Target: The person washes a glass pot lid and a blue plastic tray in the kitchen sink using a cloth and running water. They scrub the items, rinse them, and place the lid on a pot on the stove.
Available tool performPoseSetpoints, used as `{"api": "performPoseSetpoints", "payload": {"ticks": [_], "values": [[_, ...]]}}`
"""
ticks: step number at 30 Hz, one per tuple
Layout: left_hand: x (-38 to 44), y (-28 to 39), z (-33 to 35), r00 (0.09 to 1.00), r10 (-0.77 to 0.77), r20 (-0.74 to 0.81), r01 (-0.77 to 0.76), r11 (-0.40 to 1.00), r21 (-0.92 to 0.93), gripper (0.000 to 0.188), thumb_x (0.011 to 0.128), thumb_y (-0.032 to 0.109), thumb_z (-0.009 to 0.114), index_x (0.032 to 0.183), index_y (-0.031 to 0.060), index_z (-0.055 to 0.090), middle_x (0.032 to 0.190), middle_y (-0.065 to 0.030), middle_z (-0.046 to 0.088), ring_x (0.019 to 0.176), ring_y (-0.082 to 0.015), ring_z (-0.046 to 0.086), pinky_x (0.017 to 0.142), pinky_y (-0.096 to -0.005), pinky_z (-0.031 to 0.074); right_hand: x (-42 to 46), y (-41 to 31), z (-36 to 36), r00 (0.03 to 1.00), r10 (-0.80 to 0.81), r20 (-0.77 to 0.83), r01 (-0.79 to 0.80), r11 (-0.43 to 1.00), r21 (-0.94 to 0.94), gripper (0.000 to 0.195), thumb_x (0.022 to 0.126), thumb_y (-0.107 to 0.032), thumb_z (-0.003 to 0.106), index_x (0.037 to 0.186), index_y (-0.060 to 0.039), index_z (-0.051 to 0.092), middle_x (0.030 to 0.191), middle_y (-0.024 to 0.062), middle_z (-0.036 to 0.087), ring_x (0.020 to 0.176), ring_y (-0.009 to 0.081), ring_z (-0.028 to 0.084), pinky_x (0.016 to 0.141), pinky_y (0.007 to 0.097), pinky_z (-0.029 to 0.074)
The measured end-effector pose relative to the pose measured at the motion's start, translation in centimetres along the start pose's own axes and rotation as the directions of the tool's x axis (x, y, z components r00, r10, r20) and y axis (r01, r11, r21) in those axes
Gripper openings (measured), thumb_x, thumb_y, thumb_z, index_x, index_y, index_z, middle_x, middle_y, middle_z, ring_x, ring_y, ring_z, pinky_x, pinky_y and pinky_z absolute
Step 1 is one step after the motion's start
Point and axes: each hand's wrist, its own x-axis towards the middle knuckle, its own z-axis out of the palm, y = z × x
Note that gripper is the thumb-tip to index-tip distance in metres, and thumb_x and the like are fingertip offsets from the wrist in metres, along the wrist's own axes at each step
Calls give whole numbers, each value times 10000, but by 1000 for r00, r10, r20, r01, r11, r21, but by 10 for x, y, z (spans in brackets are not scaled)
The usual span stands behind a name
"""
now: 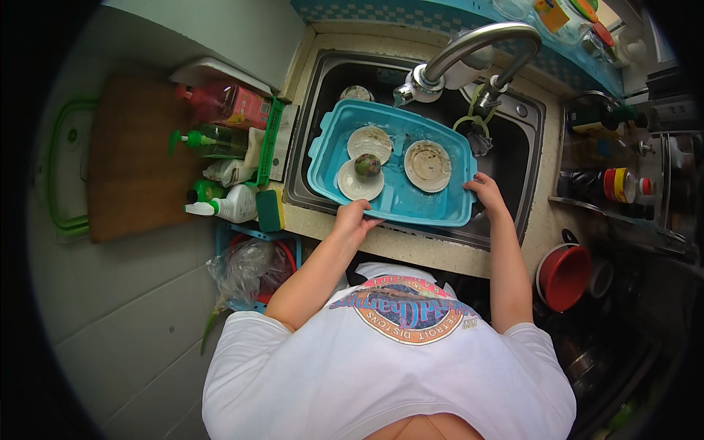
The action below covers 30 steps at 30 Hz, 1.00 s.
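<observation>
A blue plastic basin (pixel 440 212) rests over the sink, tilted a little, below a running tap. Gripping its near rim is my left hand (pixel 355 220), its fingers partly under the edge. My right hand (pixel 485 192) holds the basin's right end near the corner. Inside, two small white bowls or dishes stand at the left: one dish (pixel 369 144) farther back, and a bowl (pixel 360 190) closer to me. A round green and reddish object (pixel 367 165), perhaps a fruit, sits at the bowl's edge. To the right lies a soiled white dish (pixel 427 166). Water wets the basin's floor.
A steel faucet (pixel 478 33) arches over the double sink (pixel 509 159). On the left counter are a green-yellow sponge (pixel 270 210), a white spray bottle (pixel 237 203) and a green basket (pixel 269 143) with soap bottles. A sauce bottle (pixel 599 184) lies on the right rack, above a red bowl (pixel 564 278).
</observation>
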Motion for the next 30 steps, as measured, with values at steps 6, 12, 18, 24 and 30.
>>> {"api": "performPoseSetpoints", "payload": {"ticks": [6, 12, 18, 24, 30], "values": [[0, 12, -10, 994, 70, -78, -67, 997, 31, 318, 815, -71, 494, 1122, -143, 454, 1091, -229, 550, 920, -388, 640, 769, -534, 595, 15, 8, 23, 988, -11, 154, -6, 994, 113, 357, 777, -35, 680, 1122, -14, 589, 987, 67, 662, 852, 151, 643, 791, 273, 515], [-5, 30, -33, 982, 150, -110, -145, 988, 53, 314, 802, -84, 506, 1116, -94, 496, 1096, -188, 575, 917, -353, 644, 787, -554, 573, 20, 12, 53, 982, -85, 166, 62, 989, 136, 440, 841, -269, 731, 1152, 10, 597, 1055, 88, 653, 937, 148, 623, 866, 284, 478], [0, 35, -33, 984, 163, -70, -159, 985, 68, 390, 830, -91, 451, 1217, -92, 412, 1183, -237, 512, 1018, -419, 608, 834, -588, 563, 80, 26, 40, 984, 133, -115, -53, 848, 527, 604, 860, -542, 644, 1075, 20, 598, 951, 110, 672, 862, 206, 659, 794, 318, 519], [26, 18, -17, 994, 99, -39, -97, 994, 42, 396, 816, -114, 449, 1211, -97, 416, 1170, -233, 520, 1017, -418, 613, 831, -588, 566, 135, 52, 4, 880, 53, -472, 197, 863, 464, 240, 840, -217, 691, 906, 9, 641, 810, 100, 673, 687, 240, 664, 639, 361, 523], [45, -11, 9, 997, 46, -63, -41, 995, 89, 296, 818, -99, 472, 1113, -110, 478, 1110, -215, 551, 955, -377, 637, 793, -521, 599, 129, 48, -58, 736, -46, -675, 193, 970, 146, 255, 840, -248, 700, 821, 5, 667, 750, 50, 645, 684, 171, 596, 641, 328, 458]]}}
